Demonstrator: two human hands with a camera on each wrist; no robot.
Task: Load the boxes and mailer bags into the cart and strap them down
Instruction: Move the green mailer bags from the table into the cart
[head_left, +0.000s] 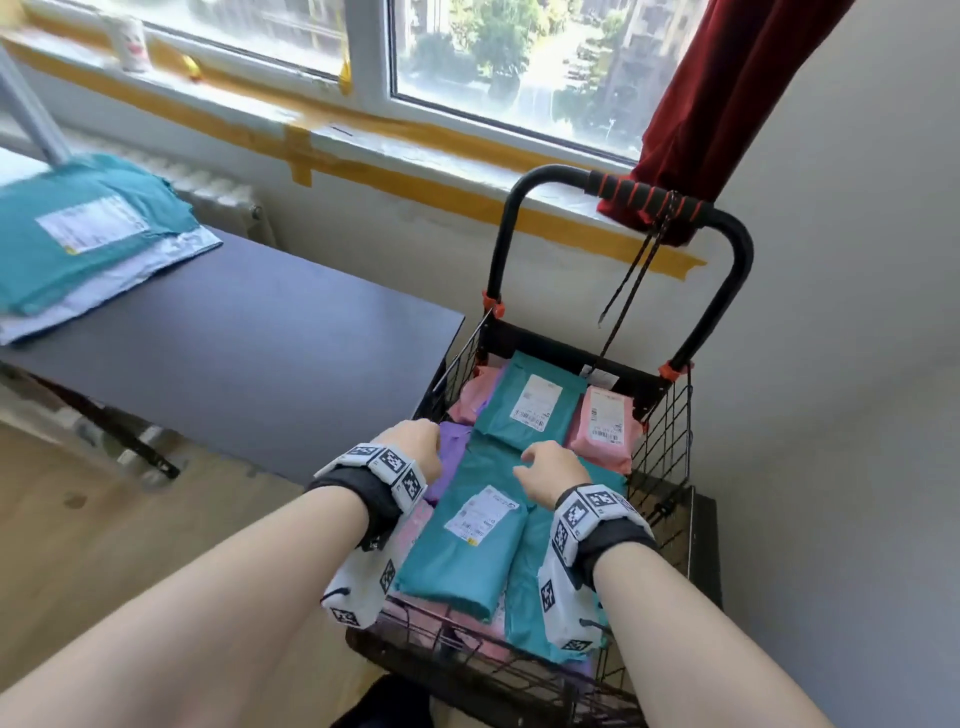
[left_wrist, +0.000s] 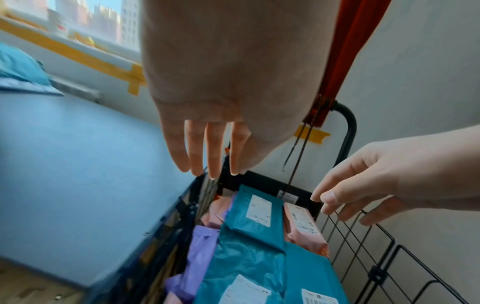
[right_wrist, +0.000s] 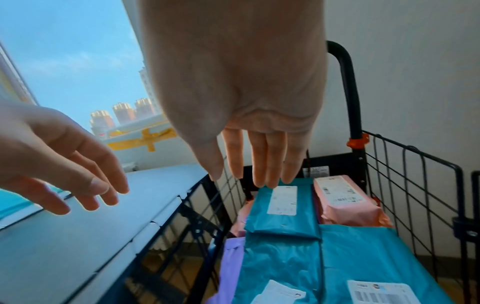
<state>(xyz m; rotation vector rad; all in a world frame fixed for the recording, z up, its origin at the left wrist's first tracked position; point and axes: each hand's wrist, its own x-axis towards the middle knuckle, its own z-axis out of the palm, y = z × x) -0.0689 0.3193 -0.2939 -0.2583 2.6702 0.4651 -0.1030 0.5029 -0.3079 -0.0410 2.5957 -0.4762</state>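
Both hands, left hand (head_left: 415, 447) and right hand (head_left: 553, 473), hover with relaxed, empty fingers above the black wire cart (head_left: 670, 415); best next fetch the remaining teal plastic mailer bags (head_left: 88, 234) from the dark worktop (head_left: 249, 332), laying them flat.

Daylight pours in through the window (head_left: 519, 57), leaving the room bright and evenly lit, with the view outside washed out and a soft sheen on the dark worktop (head_left: 249, 332). The head view is fairly sharp at the centre but bends straight lines toward its edges, and the far left corner is smeared. Both wrist views are strongly distorted and take on a bluish cast, with the near palm (left_wrist: 223, 72) out of focus and the worktop edge (left_wrist: 179, 216) streaked with motion blur
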